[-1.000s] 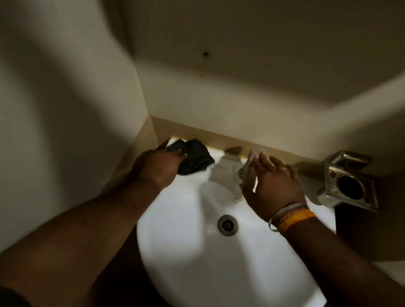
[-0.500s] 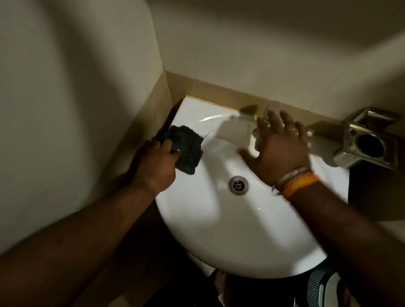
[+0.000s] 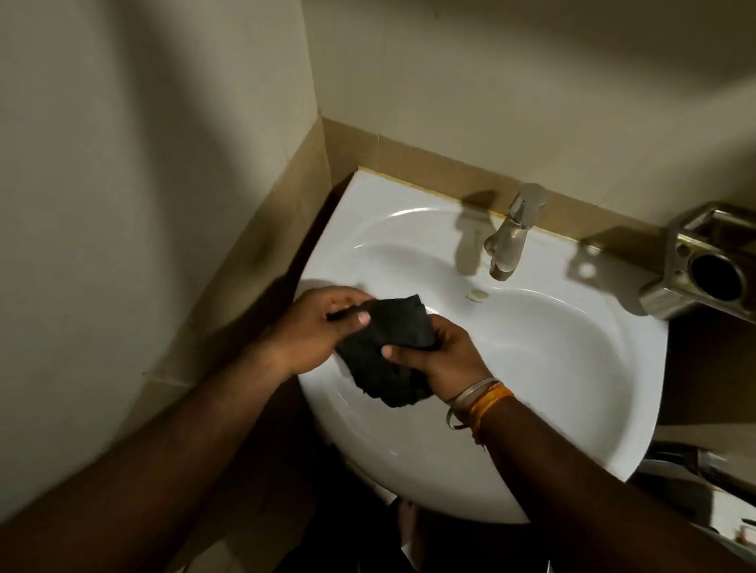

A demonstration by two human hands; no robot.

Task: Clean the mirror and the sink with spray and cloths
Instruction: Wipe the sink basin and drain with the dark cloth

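A white round sink [image 3: 564,368] is fixed into a wall corner, with a metal tap [image 3: 509,233] at its back rim. Over the sink's left side I hold a crumpled black cloth [image 3: 384,354] in both hands. My left hand [image 3: 314,326] pinches the cloth's upper left edge. My right hand [image 3: 438,359], with bangles and an orange thread on the wrist, grips the cloth's right side. The drain is hidden behind my hands. No mirror or spray bottle is in view.
A steel wall-mounted holder [image 3: 712,272] with a round opening juts out right of the sink. Beige walls close in on the left and behind. Dark objects [image 3: 713,484] lie low at the right edge, unclear.
My right hand left the tap and came down to the cloth. My left hand pulled the cloth from the sink's back left rim toward the front. Both hands now hold it.
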